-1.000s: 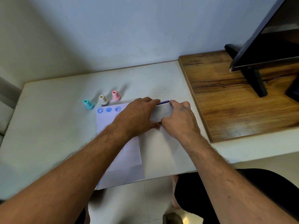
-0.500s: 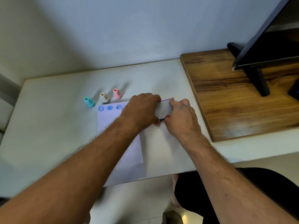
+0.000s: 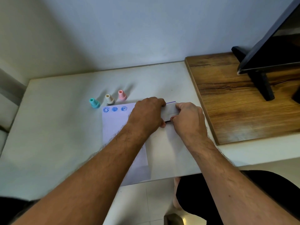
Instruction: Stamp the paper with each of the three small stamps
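Note:
Three small stamps stand upright in a row on the white table: a teal stamp (image 3: 94, 103), a beige stamp (image 3: 109, 99) and a pink stamp (image 3: 122, 95). Just in front of them lies the white paper (image 3: 113, 125), with three blue prints (image 3: 114, 109) along its top edge. My left hand (image 3: 146, 116) and my right hand (image 3: 189, 118) both grip a flat grey ink pad case (image 3: 169, 111) at the paper's top right corner. A purple edge shows along its far side.
A wooden board (image 3: 235, 101) lies on the right of the table, with a dark monitor (image 3: 272, 46) on its stand there. The paper overhangs the table's front edge (image 3: 178, 174). A wall runs close behind the stamps.
Both hands have stayed on the ink pad case, with the fingers shifting a little closer around it. The stamps and the paper have not moved.

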